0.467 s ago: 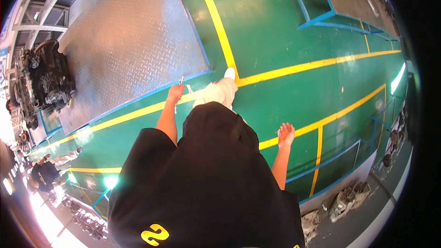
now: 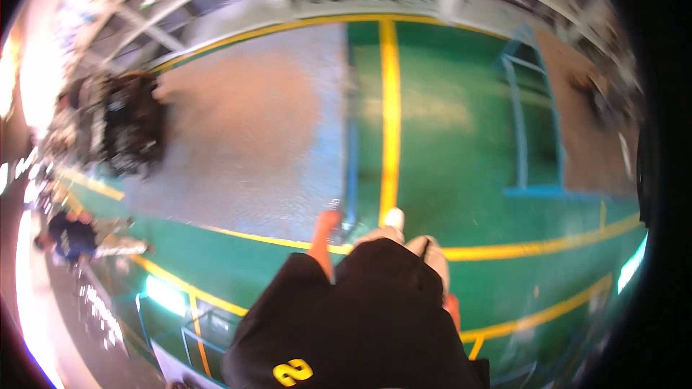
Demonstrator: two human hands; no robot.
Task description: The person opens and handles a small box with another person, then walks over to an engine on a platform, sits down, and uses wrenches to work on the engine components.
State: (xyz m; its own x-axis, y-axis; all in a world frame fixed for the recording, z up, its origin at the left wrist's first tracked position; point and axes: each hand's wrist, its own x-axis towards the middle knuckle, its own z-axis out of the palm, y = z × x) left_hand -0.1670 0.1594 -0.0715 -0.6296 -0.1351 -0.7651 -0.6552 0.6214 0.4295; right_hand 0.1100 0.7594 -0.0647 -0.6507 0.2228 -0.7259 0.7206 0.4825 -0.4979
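Observation:
Before me on the left, my left hand (image 2: pixel 326 222) is closed round a slim silver tool (image 2: pixel 334 205). Motion blur hides the tool's exact kind. The hand appears over the near right corner of a large metal-topped work table (image 2: pixel 238 166), whose grey-blue surface is stained brown. On my other side only a bit of the right forearm (image 2: pixel 453 310) shows beside my dark shirt; the right hand itself is hidden.
A dark engine-like assembly (image 2: pixel 130 126) stands at the table's left end. Another blue-framed table (image 2: pixel 595 137) with parts on it is at the far right. Yellow lines (image 2: pixel 390 115) cross the green floor. A person (image 2: pixel 72 236) in dark top is at the left.
My view has turned left, bringing the table more squarely ahead. My right hand, open and visible before, has passed out of sight. The left hand still holds the silver tool.

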